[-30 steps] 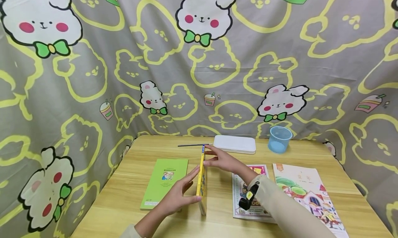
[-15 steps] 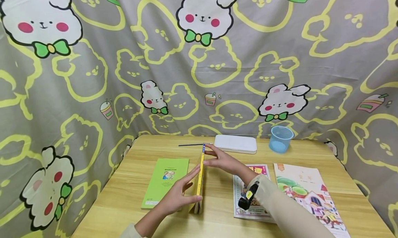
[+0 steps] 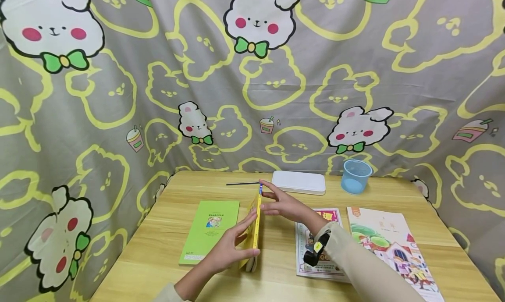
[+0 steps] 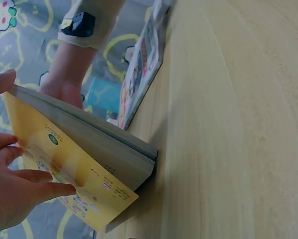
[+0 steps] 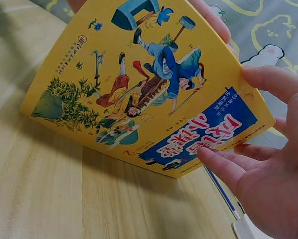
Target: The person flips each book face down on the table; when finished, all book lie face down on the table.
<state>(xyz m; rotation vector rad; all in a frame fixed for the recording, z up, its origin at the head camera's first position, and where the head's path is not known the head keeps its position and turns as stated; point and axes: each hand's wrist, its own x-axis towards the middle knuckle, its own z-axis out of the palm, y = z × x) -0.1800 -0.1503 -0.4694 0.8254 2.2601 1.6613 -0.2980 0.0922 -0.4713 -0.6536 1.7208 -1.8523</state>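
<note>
A yellow paperback book [image 3: 257,223] stands on the table with its spine up, leaning right in the head view. Its illustrated front cover [image 5: 154,89] fills much of the right wrist view. On the other side, the back cover [image 4: 64,144] hangs apart from the pages. My left hand [image 3: 226,249] holds the book at its near part, thumb at the spine and fingers against the back cover. At the far end my right hand [image 3: 289,205] grips the corner by the spine, with fingertips on the front cover.
A green book [image 3: 213,227] lies to the left. Two more books, one with a pink title [image 3: 321,267] and one pale [image 3: 378,218], lie on the right. Behind are a pencil [image 3: 240,183], a white case [image 3: 298,182] and a blue cup [image 3: 356,177]. Patterned curtain surrounds the table.
The yellow book has tipped, its spine moving slightly right, and its back cover has swung left away from the pages. Both hands have shifted slightly right with it, keeping hold.
</note>
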